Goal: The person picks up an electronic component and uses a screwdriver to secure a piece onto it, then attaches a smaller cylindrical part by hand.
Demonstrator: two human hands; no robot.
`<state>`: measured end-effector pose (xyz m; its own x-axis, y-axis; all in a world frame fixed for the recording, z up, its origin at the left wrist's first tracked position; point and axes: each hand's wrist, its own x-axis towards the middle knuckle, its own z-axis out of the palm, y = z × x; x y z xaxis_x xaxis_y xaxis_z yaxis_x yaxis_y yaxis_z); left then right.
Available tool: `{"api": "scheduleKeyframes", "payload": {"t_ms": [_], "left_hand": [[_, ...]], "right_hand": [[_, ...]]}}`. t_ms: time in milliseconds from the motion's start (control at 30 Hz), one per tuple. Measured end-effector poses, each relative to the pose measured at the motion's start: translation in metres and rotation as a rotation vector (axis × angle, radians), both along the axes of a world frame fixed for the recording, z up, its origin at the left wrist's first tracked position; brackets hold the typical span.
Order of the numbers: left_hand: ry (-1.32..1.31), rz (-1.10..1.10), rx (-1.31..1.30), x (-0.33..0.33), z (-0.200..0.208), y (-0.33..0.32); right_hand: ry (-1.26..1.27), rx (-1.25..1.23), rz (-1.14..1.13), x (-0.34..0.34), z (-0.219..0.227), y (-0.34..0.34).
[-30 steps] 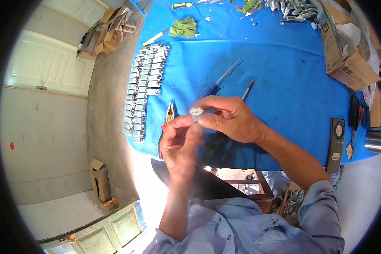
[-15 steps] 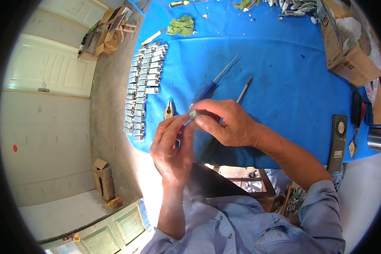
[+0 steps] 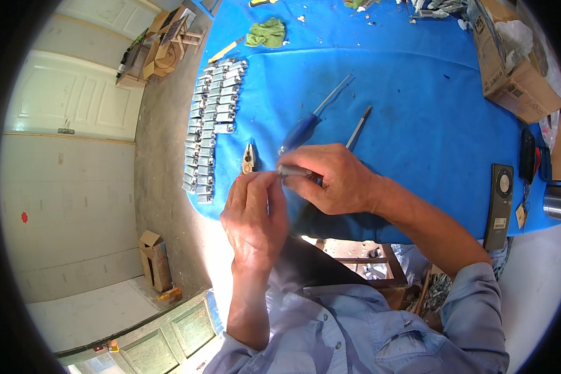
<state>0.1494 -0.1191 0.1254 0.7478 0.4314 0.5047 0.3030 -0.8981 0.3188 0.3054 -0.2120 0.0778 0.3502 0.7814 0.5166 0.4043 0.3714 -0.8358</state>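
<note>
Between the thumb and fingers of my right hand (image 3: pixel 340 181) is a small grey metal part (image 3: pixel 297 170), lying roughly level. My left hand (image 3: pixel 252 215) is closed in a pinch, its fingertips right at the left end of that part. Whatever those fingers hold is too small or hidden to make out. Just beyond the left hand lie pliers (image 3: pixel 249 160), their handles covered by it. A blue-handled screwdriver (image 3: pixel 301 131) rests beyond the right hand, beside a second tool with a dark-tipped metal shaft (image 3: pixel 358 129), partly hidden by that hand.
Several metal pieces (image 3: pixel 209 118) stand in rows along the left edge of the blue tablecloth (image 3: pixel 411 149). Farther back are a yellow-handled knife (image 3: pixel 226 50), a green cloth (image 3: pixel 266 33) and a heap of metal parts (image 3: pixel 439 9). A cardboard box (image 3: pixel 520 87) stands at the right.
The metal part has turned from end-on to lying sideways, showing more of its length. My left fingers have drawn together and shifted slightly at its left end.
</note>
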Motion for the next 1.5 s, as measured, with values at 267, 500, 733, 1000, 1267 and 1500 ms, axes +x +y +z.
{"api": "scheduleKeyframes", "payload": {"t_ms": [267,500,733,1000,1267,1500], "left_hand": [[0.019,0.037,0.034,0.002,-0.006,0.000],[0.026,0.069,-0.001,0.005,-0.012,0.000],[0.019,0.068,-0.076,0.005,-0.009,0.001],[0.012,0.090,-0.420,0.003,0.004,0.002],[0.060,0.107,-0.574,-0.006,0.019,0.003],[-0.015,0.068,-0.508,-0.006,0.014,0.005]], "right_hand": [[-0.037,-0.010,0.010,0.002,-0.007,0.001],[-0.098,-0.059,-0.032,0.001,-0.007,0.000],[-0.131,-0.060,-0.028,0.001,-0.007,-0.001],[-0.120,-0.047,-0.022,0.001,-0.007,-0.001],[-0.033,-0.034,-0.023,0.001,-0.009,0.001],[-0.071,-0.084,-0.002,0.001,-0.002,-0.003]]}}
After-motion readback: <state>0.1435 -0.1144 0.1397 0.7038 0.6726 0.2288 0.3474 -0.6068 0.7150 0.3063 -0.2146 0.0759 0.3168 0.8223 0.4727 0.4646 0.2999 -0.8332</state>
